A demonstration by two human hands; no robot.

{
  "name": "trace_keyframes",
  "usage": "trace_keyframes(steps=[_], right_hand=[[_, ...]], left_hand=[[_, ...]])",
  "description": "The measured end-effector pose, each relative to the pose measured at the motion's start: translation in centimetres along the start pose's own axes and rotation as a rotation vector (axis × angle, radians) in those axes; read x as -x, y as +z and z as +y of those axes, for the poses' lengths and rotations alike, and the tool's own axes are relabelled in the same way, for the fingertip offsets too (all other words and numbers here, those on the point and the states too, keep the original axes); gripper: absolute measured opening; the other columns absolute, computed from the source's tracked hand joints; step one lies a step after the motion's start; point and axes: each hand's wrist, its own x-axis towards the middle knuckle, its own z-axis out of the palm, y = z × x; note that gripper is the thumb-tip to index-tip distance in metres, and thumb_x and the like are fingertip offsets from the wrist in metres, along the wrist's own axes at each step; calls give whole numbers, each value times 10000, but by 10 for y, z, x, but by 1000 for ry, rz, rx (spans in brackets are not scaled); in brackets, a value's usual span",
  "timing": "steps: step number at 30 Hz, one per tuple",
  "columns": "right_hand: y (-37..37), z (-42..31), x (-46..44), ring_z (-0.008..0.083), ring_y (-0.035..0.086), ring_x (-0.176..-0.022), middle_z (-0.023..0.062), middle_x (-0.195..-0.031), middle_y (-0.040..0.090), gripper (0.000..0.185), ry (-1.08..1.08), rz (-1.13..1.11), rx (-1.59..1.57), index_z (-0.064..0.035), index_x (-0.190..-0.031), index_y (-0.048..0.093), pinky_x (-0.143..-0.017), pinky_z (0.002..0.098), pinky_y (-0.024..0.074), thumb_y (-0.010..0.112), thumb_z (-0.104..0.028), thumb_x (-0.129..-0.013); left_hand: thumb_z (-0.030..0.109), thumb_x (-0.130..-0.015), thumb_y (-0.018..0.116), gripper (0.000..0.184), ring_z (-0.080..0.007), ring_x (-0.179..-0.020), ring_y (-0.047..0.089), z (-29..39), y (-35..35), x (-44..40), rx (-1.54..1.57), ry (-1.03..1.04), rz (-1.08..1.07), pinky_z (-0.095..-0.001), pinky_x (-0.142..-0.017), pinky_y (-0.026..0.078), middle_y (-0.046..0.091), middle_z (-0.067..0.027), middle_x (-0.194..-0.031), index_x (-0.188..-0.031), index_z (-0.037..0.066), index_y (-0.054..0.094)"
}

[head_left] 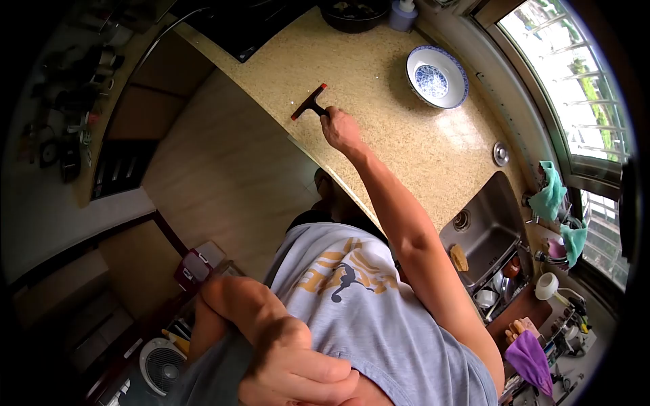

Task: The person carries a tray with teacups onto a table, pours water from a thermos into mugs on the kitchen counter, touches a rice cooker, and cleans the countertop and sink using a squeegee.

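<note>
My right hand (340,128) is wrapped round the handle of a black squeegee (311,103) with red ends, whose blade is over the speckled beige counter (393,145), near its front edge. A few small white bits lie around the blade. At the bottom of the view my left hand (298,372) is raised in front of the grey T-shirt (318,271), close to its collar. Its fingers are curled, and what they hold, if anything, is hidden.
A blue-and-white bowl (457,80) stands on the counter, with a dark pan (355,20) and a pump bottle (403,16) at the back. The sink (491,210) holds a yellow sponge (459,258). Teal cloths (548,193) hang by the window; a purple cloth (529,362) is below.
</note>
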Motion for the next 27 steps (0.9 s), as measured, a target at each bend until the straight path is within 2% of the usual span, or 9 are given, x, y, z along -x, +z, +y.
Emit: trace_keyframes(steps=[6, 9, 12, 15, 18, 21, 23, 25, 27], right_hand=[[-12, 31, 23, 404, 644, -922, 258, -939, 661, 299, 101, -96, -58, -26, -1009, 653, -801, 498, 514, 548, -282, -897], [-40, 69, 85, 393, 649, -907, 243, -939, 666, 286, 141, -107, -62, -75, -1038, 681, -789, 481, 519, 568, -292, -890], [-67, 108, 153, 385, 648, -889, 229, -933, 664, 317, 202, -68, 1, -102, -1115, 691, -790, 469, 514, 594, -290, -879], [-113, 156, 223, 365, 646, -924, 208, -958, 671, 360, 369, -111, -23, -106, -1151, 694, -827, 440, 503, 626, -300, -855], [-165, 207, 289, 357, 636, -1003, 194, -1050, 675, 385, 512, -73, -74, -96, -1163, 692, -886, 409, 487, 632, -287, -834], [-201, 249, 343, 349, 640, -1030, 193, -1078, 682, 398, 581, 25, 6, -91, -1140, 702, -907, 403, 486, 612, -291, -808], [-228, 248, 359, 338, 650, -1027, 194, -1055, 692, 414, 761, 51, 129, -93, -1113, 716, -909, 403, 493, 589, -308, -783], [-241, 261, 376, 344, 655, -1016, 195, -1043, 694, 429, 811, 65, 398, -89, -1091, 721, -896, 410, 504, 580, -310, -751], [-239, 265, 394, 344, 662, -991, 189, -1030, 699, 428, 821, 284, 215, -84, -1091, 719, -886, 398, 506, 595, -310, -749]], left_hand=[[365, -951, 409, 559, -180, -375, 514, 6, 36, -9, -425, -616, 369, -297, -371, 380, 584, -133, -513, -585, 1, 623], [344, -869, 455, 480, -148, -333, 461, -9, 41, 7, -445, -238, 448, -266, -353, 277, 535, -93, -435, -506, 63, 597], [334, -862, 455, 480, -148, -327, 447, -5, 39, -9, -437, -546, 431, -270, -354, 236, 526, -83, -420, -479, 76, 586], [345, -880, 442, 504, -163, -339, 455, -23, 53, -9, -710, -548, 652, -263, -368, 244, 531, -91, -425, -490, 67, 597], [329, -892, 447, 494, -169, -369, 478, -39, 43, 4, -150, -410, 280, -262, -382, 263, 548, -97, -446, -502, 67, 601], [299, -875, 499, 418, -168, -397, 496, -46, 45, 6, -142, -400, 248, -255, -408, 281, 564, -101, -471, -542, 73, 614], [270, -863, 548, 344, -170, -420, 507, -53, 40, 0, -76, -331, 140, -261, -425, 286, 587, -96, -503, -596, 71, 636], [258, -847, 573, 305, -170, -426, 506, -58, 45, 4, -88, -249, 114, -264, -431, 283, 590, -87, -508, -611, 77, 642], [245, -831, 599, 266, -170, -431, 505, -59, 51, 8, -103, -157, 93, -267, -437, 279, 594, -78, -514, -625, 84, 647]])
